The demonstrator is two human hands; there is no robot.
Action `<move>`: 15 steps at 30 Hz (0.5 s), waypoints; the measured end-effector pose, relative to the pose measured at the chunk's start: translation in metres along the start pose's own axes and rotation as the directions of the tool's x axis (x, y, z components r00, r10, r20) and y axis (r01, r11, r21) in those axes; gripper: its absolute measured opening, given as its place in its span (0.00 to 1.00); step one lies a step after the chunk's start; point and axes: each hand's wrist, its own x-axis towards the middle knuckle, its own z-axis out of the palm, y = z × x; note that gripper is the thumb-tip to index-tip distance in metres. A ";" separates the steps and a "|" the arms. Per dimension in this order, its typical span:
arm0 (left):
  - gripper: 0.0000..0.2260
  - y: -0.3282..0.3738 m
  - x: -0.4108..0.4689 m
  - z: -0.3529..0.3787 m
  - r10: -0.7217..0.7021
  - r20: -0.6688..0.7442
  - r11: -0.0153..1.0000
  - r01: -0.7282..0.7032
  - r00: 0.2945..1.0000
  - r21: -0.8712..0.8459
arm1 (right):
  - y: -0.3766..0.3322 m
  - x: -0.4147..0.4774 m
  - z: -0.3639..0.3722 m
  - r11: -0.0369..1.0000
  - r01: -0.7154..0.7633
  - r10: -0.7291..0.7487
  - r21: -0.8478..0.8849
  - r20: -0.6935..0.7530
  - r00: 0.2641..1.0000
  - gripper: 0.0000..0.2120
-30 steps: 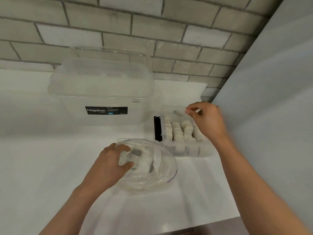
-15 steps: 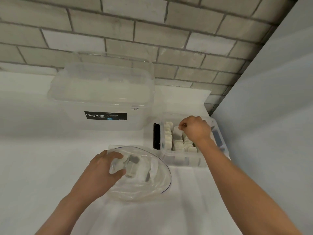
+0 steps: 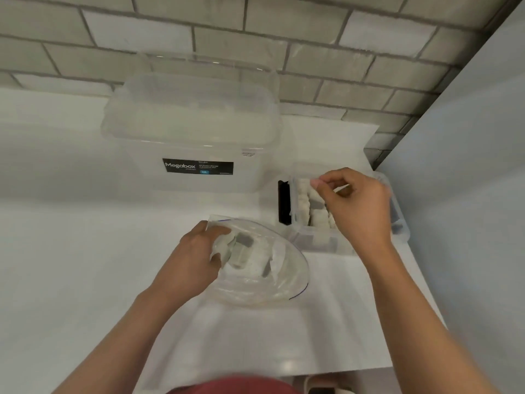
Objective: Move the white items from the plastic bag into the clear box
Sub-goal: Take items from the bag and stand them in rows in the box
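Right hand (image 3: 358, 206) has risen out of the box (image 3: 318, 243) since half a second ago, when it was down among the contents; left hand (image 3: 193, 257) has kept its place on the bag (image 3: 272, 282).

Right fingers (image 3: 315, 183): curled, forefinger tip bent toward the thumb, nothing seen between them. They hang over the box, clear of the white items (image 3: 302, 200), which stand packed in rows directly below the fingertips. A black latch (image 3: 284, 201) is on the box's side just left of those fingertips.

Left fingers (image 3: 220, 231): clamped on the near-left rim of the bag, thumb curled against the plastic, holding the mouth open. Further white items (image 3: 244, 251), some with a grey face, lie inside the bag just right of the thumb. The bag rests on the counter (image 3: 71, 251), its far edge near the box's front wall; whether the two touch cannot be told.

Beyond the left fingers, away from the person, stands a large lidded tub (image 3: 199, 137) with a black label. It is just left of the box and backs onto a brick wall (image 3: 312, 52).
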 end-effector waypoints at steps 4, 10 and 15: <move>0.23 -0.001 0.002 0.002 0.052 -0.015 0.999 -0.052 0.999 0.000 | -0.045 -0.065 0.032 0.973 -0.002 -0.097 0.232 0.416 0.904 0.01; 0.24 -0.003 0.002 0.002 0.079 0.039 0.996 -0.080 0.996 0.031 | -0.005 -0.083 0.111 0.907 0.340 -0.083 -0.249 0.686 0.723 0.10; 0.24 -0.007 0.004 0.004 0.077 0.055 0.997 -0.079 0.996 0.023 | 0.007 -0.084 0.133 0.882 0.320 -0.012 -0.346 0.663 0.749 0.08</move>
